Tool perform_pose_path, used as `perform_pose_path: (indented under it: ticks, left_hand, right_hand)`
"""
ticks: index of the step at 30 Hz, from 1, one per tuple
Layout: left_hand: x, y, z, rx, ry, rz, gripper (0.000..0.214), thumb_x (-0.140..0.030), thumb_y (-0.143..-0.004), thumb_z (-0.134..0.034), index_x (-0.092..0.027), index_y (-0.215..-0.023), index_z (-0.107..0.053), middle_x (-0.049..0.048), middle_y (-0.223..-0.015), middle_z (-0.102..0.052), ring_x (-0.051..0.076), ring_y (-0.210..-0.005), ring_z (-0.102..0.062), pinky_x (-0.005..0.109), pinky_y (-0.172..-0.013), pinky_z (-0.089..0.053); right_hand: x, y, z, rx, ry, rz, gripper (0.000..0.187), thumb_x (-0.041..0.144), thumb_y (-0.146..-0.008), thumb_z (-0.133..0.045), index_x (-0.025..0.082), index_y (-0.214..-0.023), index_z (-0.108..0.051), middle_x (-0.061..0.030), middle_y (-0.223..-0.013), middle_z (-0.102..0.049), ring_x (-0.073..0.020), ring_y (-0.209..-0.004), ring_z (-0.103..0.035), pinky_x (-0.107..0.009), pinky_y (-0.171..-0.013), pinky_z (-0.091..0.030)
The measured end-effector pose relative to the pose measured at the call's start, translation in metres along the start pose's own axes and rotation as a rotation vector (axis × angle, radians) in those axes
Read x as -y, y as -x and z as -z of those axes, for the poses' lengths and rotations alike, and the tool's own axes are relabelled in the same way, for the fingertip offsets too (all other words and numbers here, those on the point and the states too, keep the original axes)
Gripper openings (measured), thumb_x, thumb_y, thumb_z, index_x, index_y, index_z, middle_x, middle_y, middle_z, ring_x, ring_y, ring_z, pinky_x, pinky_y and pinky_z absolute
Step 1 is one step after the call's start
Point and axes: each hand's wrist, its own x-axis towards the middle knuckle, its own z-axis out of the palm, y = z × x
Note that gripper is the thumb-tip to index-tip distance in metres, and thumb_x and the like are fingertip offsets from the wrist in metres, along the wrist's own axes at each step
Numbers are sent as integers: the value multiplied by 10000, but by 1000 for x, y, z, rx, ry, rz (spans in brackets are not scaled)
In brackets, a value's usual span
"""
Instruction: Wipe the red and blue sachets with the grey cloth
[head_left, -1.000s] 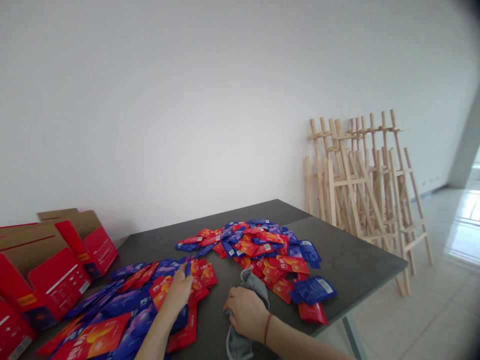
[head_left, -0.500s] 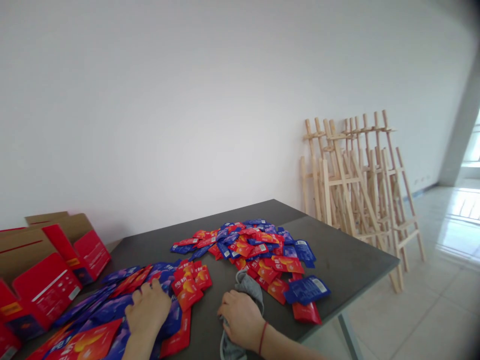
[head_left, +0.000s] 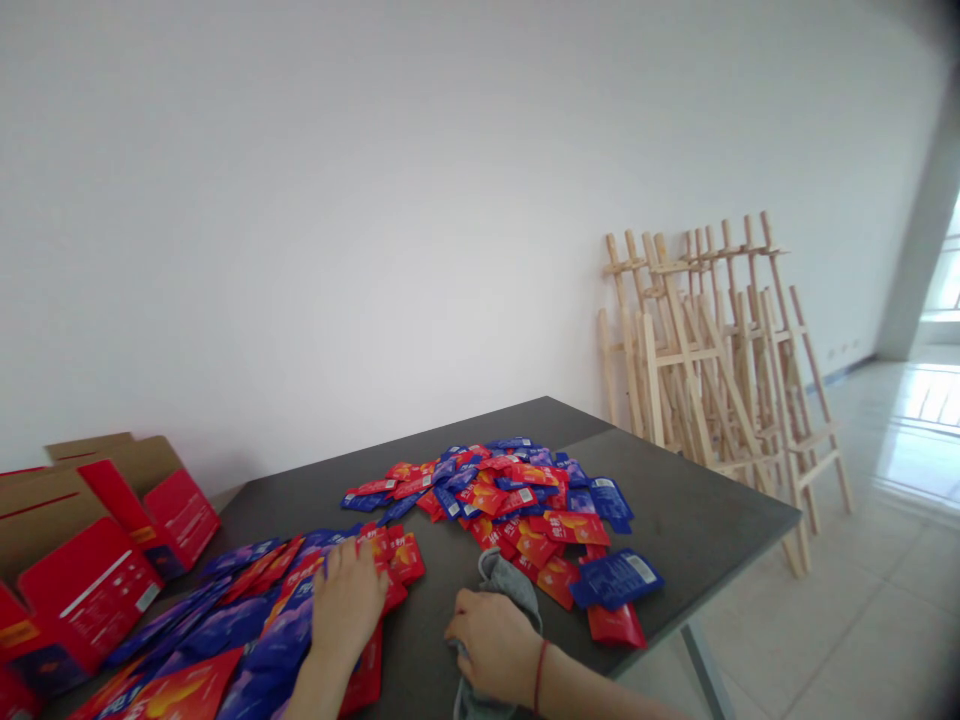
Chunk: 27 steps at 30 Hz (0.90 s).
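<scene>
My left hand [head_left: 349, 587] lies over the near pile of blue pouches [head_left: 241, 622] and touches the small red packets [head_left: 407, 558] at its right edge. Its fingers are stretched out and apart, palm down, with the tips partly lost among the packets. A crumpled grey cloth [head_left: 512, 585] is bunched under my right hand [head_left: 495, 640], whose fingers curl round it on the dark table [head_left: 431, 640]. That wrist wears a thin red cord. Beyond both hands spreads a heap of mixed red and blue sachets [head_left: 499, 490].
Open red cardboard boxes [head_left: 94, 590] with brown inner flaps stand at the left. A loose blue sachet [head_left: 616, 578] lies near the table's right edge. Wooden easels [head_left: 697, 370] lean against the white wall [head_left: 360, 220], on a tiled floor [head_left: 874, 580].
My left hand has moved right, from the blue pouches onto the small red packets, and its fingers have straightened. My right hand and the cloth have shifted slightly right.
</scene>
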Motion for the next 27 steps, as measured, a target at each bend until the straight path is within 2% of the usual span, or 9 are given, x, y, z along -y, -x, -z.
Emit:
perform_pose_path:
  ticks: [5,8,10,13,19,27]
  left_hand:
    - [-79,-21,-21,3,152,-275,460,-160,-862,-480,-213,-1317,-517,90,-1328,-571,231,-1224,-515,371,-1014,-415]
    - [-119,-39,-34,-22,230,-348,474,-158,-865,-512,-212,-1336,-493,87,-1358,-540,219,-1236,-514,342,-1015,-433]
    - [-136,-50,-40,-45,271,-367,470,-156,-867,-525,-203,-1333,-492,98,-1351,-529,223,-1234,-515,339,-1010,-445]
    - [-145,-61,-47,-62,308,-380,420,-167,-890,-509,-210,-1307,-517,105,-1302,-538,228,-1195,-542,343,-967,-483]
    - [-138,-62,-55,-40,331,-436,377,-195,-909,-506,-264,-1277,-558,76,-1296,-541,217,-1171,-560,330,-912,-521]
    - [-135,-64,-49,-29,364,-485,335,-212,-969,-385,-254,-1210,-613,58,-1317,-585,206,-1175,-576,336,-953,-506]
  right_hand:
    - [-10,15,-1,-34,-62,54,271,261,-796,-598,212,-1045,-692,-61,-1029,-649,-212,-936,-611,-290,-797,-463]
    - [-11,17,-8,-54,-20,93,274,282,-790,-616,210,-1046,-683,-56,-1014,-651,-212,-924,-597,-291,-775,-459]
    - [-12,15,-12,-48,11,113,260,302,-792,-626,201,-1026,-681,-56,-997,-652,-207,-905,-592,-285,-753,-456]
    - [-13,10,-14,-40,49,137,239,336,-797,-635,187,-979,-679,-53,-981,-652,-198,-884,-588,-278,-729,-454]
    - [-13,10,-17,-97,20,141,232,343,-800,-630,204,-980,-676,-33,-973,-650,-186,-873,-591,-273,-717,-451]
    - [-12,11,-15,-95,3,139,235,328,-805,-618,203,-996,-672,-41,-985,-650,-190,-876,-587,-280,-743,-447]
